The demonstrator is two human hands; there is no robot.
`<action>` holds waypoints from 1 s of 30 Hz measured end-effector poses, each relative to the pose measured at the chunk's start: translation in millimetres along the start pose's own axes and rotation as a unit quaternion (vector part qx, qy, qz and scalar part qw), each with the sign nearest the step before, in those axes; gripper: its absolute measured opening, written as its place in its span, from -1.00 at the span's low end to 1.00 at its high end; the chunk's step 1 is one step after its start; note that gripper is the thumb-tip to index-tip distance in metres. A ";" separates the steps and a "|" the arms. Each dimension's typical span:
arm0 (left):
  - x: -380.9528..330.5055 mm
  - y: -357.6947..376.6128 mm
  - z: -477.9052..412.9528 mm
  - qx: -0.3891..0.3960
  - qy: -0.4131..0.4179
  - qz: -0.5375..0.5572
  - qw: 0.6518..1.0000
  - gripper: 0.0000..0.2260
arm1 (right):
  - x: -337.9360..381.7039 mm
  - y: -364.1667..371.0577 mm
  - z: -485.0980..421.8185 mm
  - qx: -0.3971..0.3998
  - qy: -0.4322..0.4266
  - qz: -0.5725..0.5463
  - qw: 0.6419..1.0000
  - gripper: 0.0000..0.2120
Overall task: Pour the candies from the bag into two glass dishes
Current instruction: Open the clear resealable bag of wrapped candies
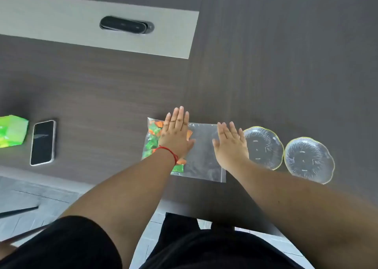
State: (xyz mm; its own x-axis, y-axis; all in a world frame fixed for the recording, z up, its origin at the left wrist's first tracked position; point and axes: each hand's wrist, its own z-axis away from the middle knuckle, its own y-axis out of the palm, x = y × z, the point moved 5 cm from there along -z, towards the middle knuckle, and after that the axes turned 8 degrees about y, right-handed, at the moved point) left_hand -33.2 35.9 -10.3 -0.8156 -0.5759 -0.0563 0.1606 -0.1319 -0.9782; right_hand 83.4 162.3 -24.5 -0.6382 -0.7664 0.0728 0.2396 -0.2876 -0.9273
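Note:
A clear zip bag (204, 160) lies flat on the dark wooden table, with green and orange wrapped candies (152, 137) bunched in its left end. My left hand (177, 135) rests flat over the candy end, fingers spread; a red string circles that wrist. My right hand (230, 143) is flat and open over the bag's right, empty-looking part. To the right of the bag stand two clear glass dishes with yellowish rims, the nearer dish (263, 146) beside my right hand and the farther dish (308, 160) touching it on the right. Both dishes hold nothing.
A smartphone (43, 142) lies face up at the left, and a green packet (12, 131) sits at the left edge. A black oval device (125, 25) rests on a pale strip (61, 23) at the back. The table's front edge runs just below the bag.

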 end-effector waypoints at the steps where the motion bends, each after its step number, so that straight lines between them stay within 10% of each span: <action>1: -1.3 6.3 1.8 0.018 0.000 -0.009 1.000 -0.20 | -0.2 4.9 2.6 0.012 0.001 0.024 1.000 -0.44; 12: -0.4 56.8 33.9 0.162 0.022 0.000 0.986 -0.21 | -4.9 40.5 33.2 0.056 -0.043 0.097 0.993 -0.45; 18: 2.8 56.1 35.0 0.163 0.022 0.002 0.986 -0.30 | -3.9 32.3 23.8 0.087 0.062 -0.080 0.991 -0.46; 23: 4.7 58.2 40.0 0.145 0.014 0.008 0.989 -0.36 | -8.1 30.7 15.9 0.157 0.227 -0.307 0.911 -0.88; 30: -9.1 7.6 46.7 -0.057 -0.048 0.259 0.963 -0.66 | -6.8 19.5 20.6 0.171 0.227 -0.487 0.826 -0.77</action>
State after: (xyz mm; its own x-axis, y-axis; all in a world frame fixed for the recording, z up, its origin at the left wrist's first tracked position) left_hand 1.4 2.5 -7.9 -0.5869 -0.6132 -0.5287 0.4649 0.2794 -0.8401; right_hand 107.5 150.1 -35.6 -0.8405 0.1950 0.5055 -0.4049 -0.8460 -0.3469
